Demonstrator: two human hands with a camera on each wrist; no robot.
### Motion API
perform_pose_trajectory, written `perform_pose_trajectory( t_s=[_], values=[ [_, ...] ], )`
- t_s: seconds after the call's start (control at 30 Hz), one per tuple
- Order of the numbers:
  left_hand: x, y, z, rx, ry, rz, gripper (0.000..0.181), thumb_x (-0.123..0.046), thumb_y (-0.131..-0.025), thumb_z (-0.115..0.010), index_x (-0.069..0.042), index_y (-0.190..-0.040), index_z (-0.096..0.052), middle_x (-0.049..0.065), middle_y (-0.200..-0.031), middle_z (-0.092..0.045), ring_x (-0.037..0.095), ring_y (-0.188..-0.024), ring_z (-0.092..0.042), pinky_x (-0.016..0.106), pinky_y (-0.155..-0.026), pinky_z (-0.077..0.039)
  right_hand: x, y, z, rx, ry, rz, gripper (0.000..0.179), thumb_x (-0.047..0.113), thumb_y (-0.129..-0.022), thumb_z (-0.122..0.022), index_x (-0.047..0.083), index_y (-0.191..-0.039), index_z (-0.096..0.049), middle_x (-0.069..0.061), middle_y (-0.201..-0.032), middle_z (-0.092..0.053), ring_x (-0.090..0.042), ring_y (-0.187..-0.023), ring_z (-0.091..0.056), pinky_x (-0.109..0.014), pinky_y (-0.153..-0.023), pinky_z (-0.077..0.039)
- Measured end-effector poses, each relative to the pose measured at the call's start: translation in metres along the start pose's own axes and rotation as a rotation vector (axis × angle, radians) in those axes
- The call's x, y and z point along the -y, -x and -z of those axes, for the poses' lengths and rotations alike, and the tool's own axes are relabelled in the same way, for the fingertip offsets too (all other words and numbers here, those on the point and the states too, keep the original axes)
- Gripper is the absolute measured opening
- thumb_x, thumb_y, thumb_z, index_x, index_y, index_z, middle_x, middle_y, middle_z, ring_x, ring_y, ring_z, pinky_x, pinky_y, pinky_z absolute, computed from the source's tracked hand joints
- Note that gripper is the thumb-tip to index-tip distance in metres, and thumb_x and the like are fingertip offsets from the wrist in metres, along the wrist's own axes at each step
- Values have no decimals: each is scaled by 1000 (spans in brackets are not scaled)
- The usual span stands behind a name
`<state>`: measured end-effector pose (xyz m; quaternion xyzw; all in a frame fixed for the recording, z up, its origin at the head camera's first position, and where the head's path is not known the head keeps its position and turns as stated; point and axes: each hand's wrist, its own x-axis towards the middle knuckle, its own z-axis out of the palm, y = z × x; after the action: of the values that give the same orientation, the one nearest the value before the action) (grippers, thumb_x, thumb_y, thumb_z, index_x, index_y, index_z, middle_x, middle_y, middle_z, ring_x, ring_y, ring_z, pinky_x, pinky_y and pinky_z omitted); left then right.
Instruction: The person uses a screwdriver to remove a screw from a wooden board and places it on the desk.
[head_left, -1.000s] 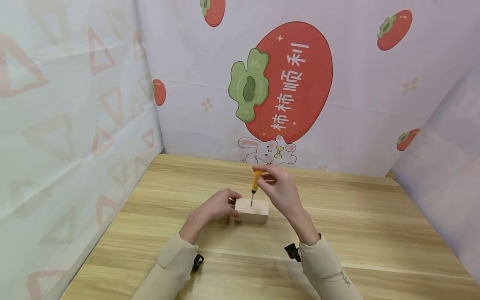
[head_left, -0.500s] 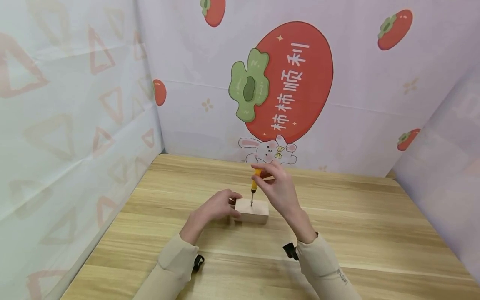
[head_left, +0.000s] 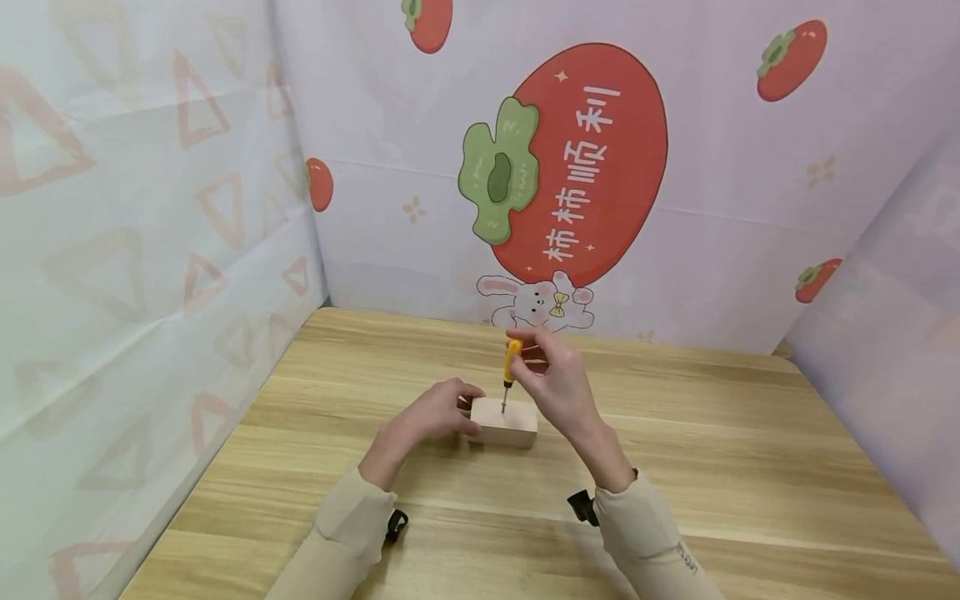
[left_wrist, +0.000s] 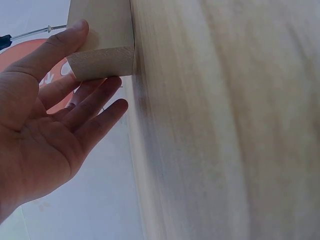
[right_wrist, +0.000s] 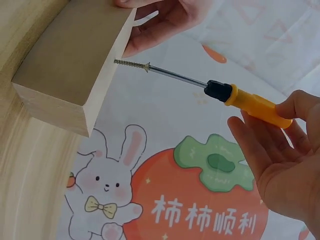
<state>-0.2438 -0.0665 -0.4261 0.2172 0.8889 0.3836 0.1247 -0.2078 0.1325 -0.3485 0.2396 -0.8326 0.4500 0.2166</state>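
A pale wooden block (head_left: 504,435) lies flat on the table. My left hand (head_left: 429,413) holds its left end, thumb on the near side and fingers at the far side and end, as the thumb (left_wrist: 76,34) in the left wrist view shows. Above the block, my right hand (head_left: 561,379) pinches the yellow handle of a screwdriver (right_wrist: 257,108) between thumb and fingers near its top. The screwdriver stands nearly upright, its tip in the head of a screw (right_wrist: 133,64). The screw's point is in the block's top face, and most of its thread shows.
The wood-grain table (head_left: 720,467) extends around the block on all sides. A printed cloth (head_left: 390,250) with a persimmon and a rabbit hangs behind the table's back edge. More cloth (head_left: 150,292) hangs along the left side. Black straps (head_left: 583,507) show at both wrists.
My right hand's fingers shift slightly on the screwdriver handle, and the wrist turns a little. The left hand and the block stay in place.
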Motion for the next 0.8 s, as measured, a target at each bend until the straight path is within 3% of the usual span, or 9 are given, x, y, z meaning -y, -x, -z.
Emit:
perform_pose_trajectory(
  t_s=[0.17, 0.33, 0.57, 0.8],
  values=[
    [0, -1, -1, 9, 11, 1, 52, -13, -75, -85, -4, -123, -67, 8, -112, -70, 20, -105, -65, 39, -96, -53, -2, 0, -1, -10, 28, -4, 26, 5, -88, -73, 7, -113, -68, -8, -104, -63, -20, -86, -69, -35, -74, -62],
    [1, -3, -2, 12, 7, -4, 53, -13, -75, -85, -3, -124, -67, 8, -112, -70, 20, -105, -66, 39, -95, -54, -2, 0, -1, -45, 94, 11, 27, 13, -84, -79, 10, -109, -71, -4, -94, -58, -15, -80, -64, -29, -69, -61],
    [2, -2, -1, 6, 6, -8, 53, -12, -74, -85, -4, -124, -67, 8, -112, -70, 20, -105, -66, 38, -95, -54, 3, -1, 1, -37, 99, 21, 26, 6, -85, -77, 8, -111, -73, -5, -91, -64, -14, -79, -66, -27, -75, -61],
    [0, -1, 0, 10, 17, 11, 53, -12, -75, -85, -4, -125, -67, 8, -113, -70, 20, -105, -66, 38, -96, -53, 5, -2, 3, 6, 55, 25, 31, -2, -88, -68, 5, -119, -69, -9, -100, -70, -20, -88, -73, -27, -75, -61]
  ],
)
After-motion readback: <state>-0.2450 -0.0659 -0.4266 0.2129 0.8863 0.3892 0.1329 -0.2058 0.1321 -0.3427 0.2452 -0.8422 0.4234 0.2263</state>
